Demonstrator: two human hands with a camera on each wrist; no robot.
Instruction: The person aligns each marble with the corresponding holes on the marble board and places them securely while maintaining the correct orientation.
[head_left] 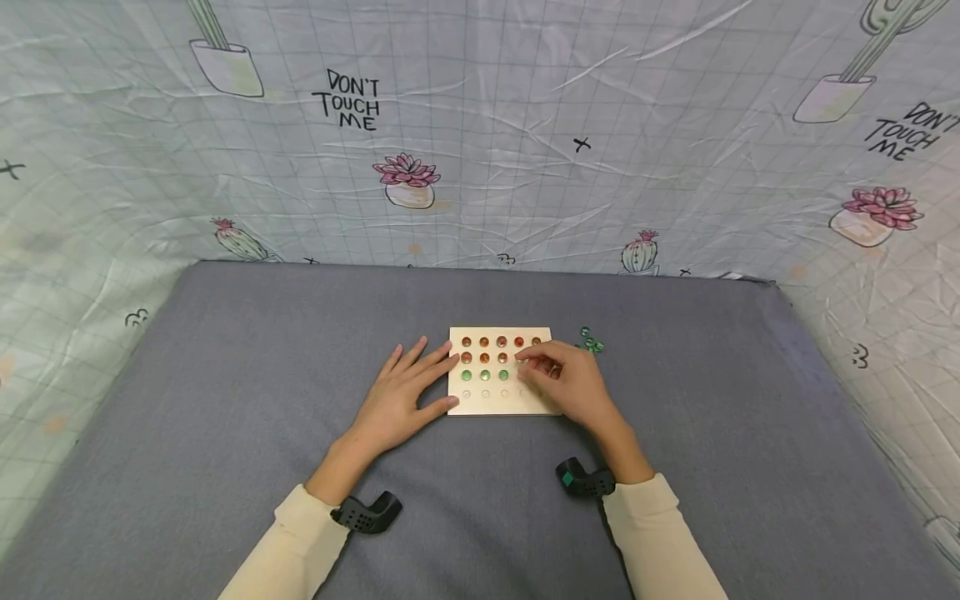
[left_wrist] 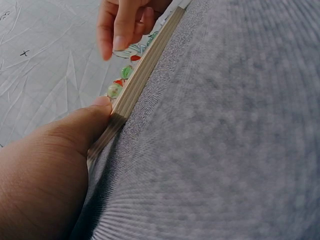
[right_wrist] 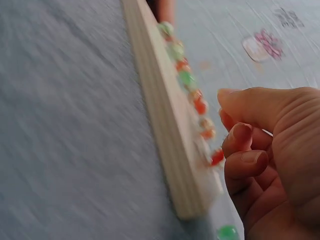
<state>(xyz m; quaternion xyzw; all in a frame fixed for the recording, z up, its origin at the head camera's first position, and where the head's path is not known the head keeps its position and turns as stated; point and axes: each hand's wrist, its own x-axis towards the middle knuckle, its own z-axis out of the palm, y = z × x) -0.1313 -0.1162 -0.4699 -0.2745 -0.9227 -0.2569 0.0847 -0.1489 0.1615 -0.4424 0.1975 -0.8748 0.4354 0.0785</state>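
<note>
A pale wooden board [head_left: 495, 405] with rows of round hollows lies on the grey cloth. Orange-red glass marbles [head_left: 484, 357] fill the two far rows in view, and three green marbles [head_left: 485, 375] sit in the row nearer me. My left hand [head_left: 397, 400] is spread at the board's left edge, thumb and fingertips touching it. Over the right part of the board hovers my right hand [head_left: 567, 379], thumb and index finger extended close together, other fingers curled. I cannot tell whether a marble is between those fingertips. Part of the board is hidden under this hand.
Several loose green marbles [head_left: 592, 343] lie on the grey cloth [head_left: 675, 375] just beyond the board's right side. Behind the table hangs a printed curtain [head_left: 495, 167] with cactus drawings. A black wrist camera [head_left: 367, 512] sits at the left sleeve, another [head_left: 585, 479] at the right.
</note>
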